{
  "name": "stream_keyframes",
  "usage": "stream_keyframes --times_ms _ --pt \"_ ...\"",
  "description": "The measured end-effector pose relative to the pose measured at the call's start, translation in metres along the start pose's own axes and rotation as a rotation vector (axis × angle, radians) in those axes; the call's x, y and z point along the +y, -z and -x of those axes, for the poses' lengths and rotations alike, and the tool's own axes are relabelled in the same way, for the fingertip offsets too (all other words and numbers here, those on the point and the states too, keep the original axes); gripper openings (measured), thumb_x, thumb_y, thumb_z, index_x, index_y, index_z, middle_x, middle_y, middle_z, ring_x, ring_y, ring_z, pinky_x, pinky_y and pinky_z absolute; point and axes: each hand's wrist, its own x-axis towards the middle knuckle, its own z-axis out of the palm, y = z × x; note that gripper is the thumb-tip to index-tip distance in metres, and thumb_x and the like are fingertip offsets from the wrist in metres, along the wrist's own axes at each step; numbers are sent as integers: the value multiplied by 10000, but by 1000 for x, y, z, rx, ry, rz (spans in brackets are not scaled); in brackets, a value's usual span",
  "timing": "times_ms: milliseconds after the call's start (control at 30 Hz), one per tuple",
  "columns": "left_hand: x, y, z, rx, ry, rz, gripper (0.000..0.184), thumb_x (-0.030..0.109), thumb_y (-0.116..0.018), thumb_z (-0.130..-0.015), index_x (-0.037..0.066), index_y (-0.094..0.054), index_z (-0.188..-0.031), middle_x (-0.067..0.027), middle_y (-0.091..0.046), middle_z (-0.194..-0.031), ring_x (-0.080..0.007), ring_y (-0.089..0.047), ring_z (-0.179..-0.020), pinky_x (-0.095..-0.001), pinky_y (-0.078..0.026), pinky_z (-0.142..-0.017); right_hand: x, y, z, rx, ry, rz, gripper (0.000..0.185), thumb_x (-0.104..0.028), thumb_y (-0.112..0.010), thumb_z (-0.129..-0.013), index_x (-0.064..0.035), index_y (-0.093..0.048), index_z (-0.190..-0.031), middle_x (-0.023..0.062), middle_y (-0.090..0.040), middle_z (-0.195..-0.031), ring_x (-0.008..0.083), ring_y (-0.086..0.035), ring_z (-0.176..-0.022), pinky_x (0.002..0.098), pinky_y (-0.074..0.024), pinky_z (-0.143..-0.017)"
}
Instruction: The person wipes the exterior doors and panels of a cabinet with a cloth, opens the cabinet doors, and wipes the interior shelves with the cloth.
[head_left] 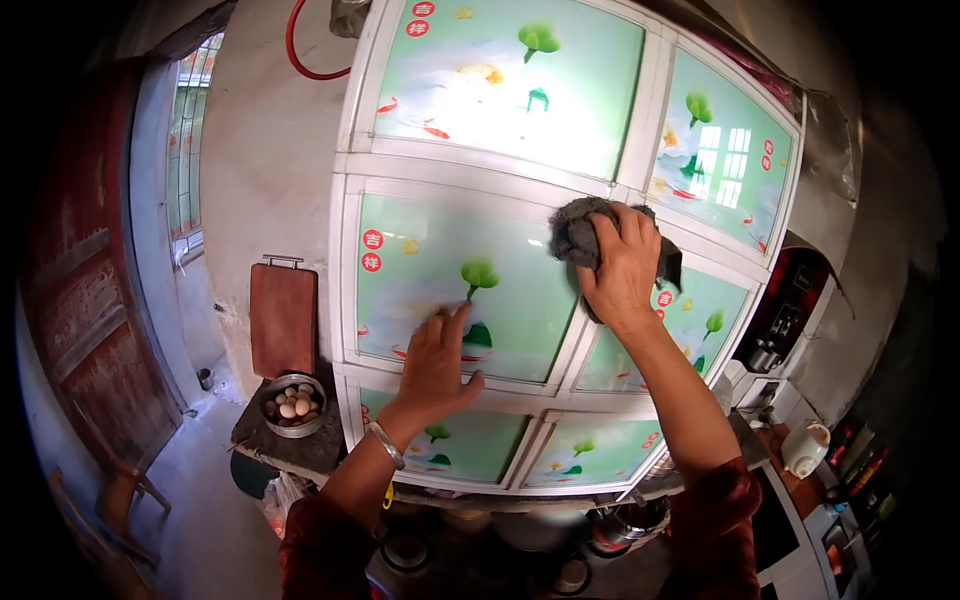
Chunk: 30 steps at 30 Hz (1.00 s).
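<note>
A tall white-framed cabinet (480, 172) with green lotus-printed panels fills the middle of the head view. My right hand (625, 262) grips a dark grey cloth (577, 232) and holds it against the frame where the panels meet, right of centre. The cloth is bunched under the fingers, and one end hangs to the right. Lower and to the left, my left hand (437, 367) rests with its fingers stretched out on the middle-left panel (420, 270). It holds nothing, and a silver bangle (386, 446) circles its wrist.
A metal bowl of eggs (293, 405) stands on a ledge left of the cabinet, below a brown cutting board (283, 320). Pots (630, 525) sit beneath the cabinet. At right are a white jug (805, 447) and a dark appliance (785, 305). A wooden door (95, 290) is far left.
</note>
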Motion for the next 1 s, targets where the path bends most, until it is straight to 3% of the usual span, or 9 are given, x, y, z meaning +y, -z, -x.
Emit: stream_keyframes --times_ms 100,200,467,600,700,800,867,933,1000 --pt "-2 -1 2 3 5 16 846 193 -656 -688 31 -258 -1416 -205 -413 -1144 -379 -409 -1062 -447 -339 -936 -36 -15 -13 -110 149 -47 494 -61 -731 -548 -62 -620 -1029 131 -541 -1135 308 -496 -1038 419 -390 -846" --pt "-4 -1 1 11 2 10 852 202 -660 -683 27 -260 -1415 -202 -414 -1160 -376 -411 -1066 -447 -339 -936 -72 -39 -32 -38 212 -156 443 -16 -691 -581 -58 -633 -1018 133 -544 -1124 294 -504 -1021 400 -394 -839" --pt "-8 1 6 47 -49 45 825 218 -651 -706 15 -270 -1408 -178 -429 -1178 -345 -431 -1104 -438 -343 -952 -57 -19 -19 -69 78 -23 477 -49 -697 -587 -45 -626 -1058 128 -584 -1090 295 -541 -918 384 -456 -752" --pt "-14 -2 7 19 -14 89 809 215 -651 -702 5 -291 -1394 -176 -436 -1174 -343 -430 -1105 -435 -337 -957 -37 -3 1 -75 -72 130 487 -35 -697 -585 -33 -623 -1067 143 -573 -1094 316 -533 -957 415 -450 -787" --pt "-12 -2 4 16 -12 88 805 211 -658 -695 0 -302 -1386 -179 -442 -1171 -344 -429 -1104 -437 -336 -957 -57 -20 -8 50 -129 65 475 -6 -676 -566 -5 -622 -1038 170 -567 -1094 345 -527 -952 422 -447 -792" --pt "-11 -1 3 5 -14 67 810 210 -664 -692 -1 -304 -1385 -181 -447 -1170 -346 -429 -1100 -442 -337 -952 -104 -56 -27 97 59 -12 313 -29 -592 -684 -7 -636 -993 134 -565 -1032 284 -526 -898 378 -429 -723" --pt "-12 0 4 -26 -9 65 817 211 -667 -691 1 -298 -1389 -181 -448 -1170 -348 -428 -1101 -444 -337 -951 -117 -54 -45 63 1 -139 292 -28 -567 -710 -19 -643 -992 126 -553 -1005 271 -513 -921 373 -422 -726" --pt "-11 3 7 -49 -8 87 817 214 -664 -697 0 -293 -1393 -183 -449 -1174 -353 -427 -1101 -443 -336 -950 -97 -54 -37 46 112 -131 531 19 -675 -547 -23 -621 -1073 156 -550 -1092 318 -525 -958 395 -448 -804" --pt "-13 5 7 -59 -1 123 816 217 -661 -701 0 -291 -1395 -184 -447 -1177 -354 -426 -1106 -443 -335 -953 -74 -28 -24 -43 -5 -32 516 22 -675 -547 -35 -629 -1058 139 -557 -1088 320 -530 -948 405 -453 -797"
